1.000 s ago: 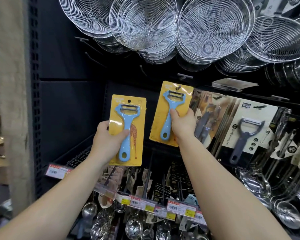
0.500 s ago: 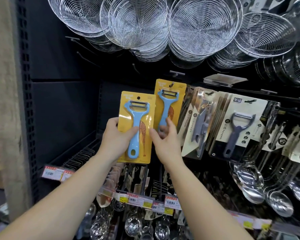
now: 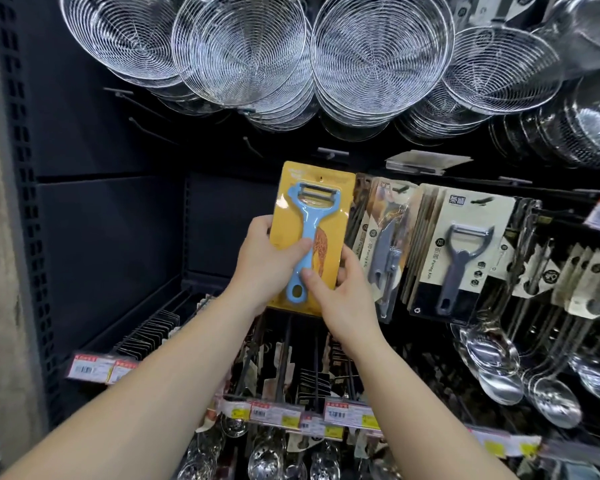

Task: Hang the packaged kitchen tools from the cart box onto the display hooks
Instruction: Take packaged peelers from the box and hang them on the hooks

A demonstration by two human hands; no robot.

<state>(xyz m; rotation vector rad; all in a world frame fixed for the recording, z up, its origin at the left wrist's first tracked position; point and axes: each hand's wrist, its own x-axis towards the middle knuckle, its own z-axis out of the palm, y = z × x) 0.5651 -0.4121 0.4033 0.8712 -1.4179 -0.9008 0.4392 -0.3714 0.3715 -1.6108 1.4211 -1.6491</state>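
Observation:
A yellow card package with a blue peeler (image 3: 312, 216) is held upright in front of the black display panel. My left hand (image 3: 267, 261) grips its left edge, thumb across the blue handle. My right hand (image 3: 343, 296) pinches its lower right part, thumb on the front and fingers behind. The card's hang hole sits just below a short display hook (image 3: 330, 153). The other yellow package seen earlier is hidden behind this one. The cart box is out of view.
Wire skimmers (image 3: 378, 60) hang overhead. Grey peeler packages (image 3: 465, 251) fill the hooks to the right, with steel ladles (image 3: 492, 355) below them. Price tags (image 3: 271, 412) line a lower rail. Bare hooks (image 3: 118, 93) stick out at the upper left, beside a wooden post (image 3: 0, 237).
My right hand let go of the package it had hung and took hold of the second one. My left hand carried that package rightward, in front of the hung one.

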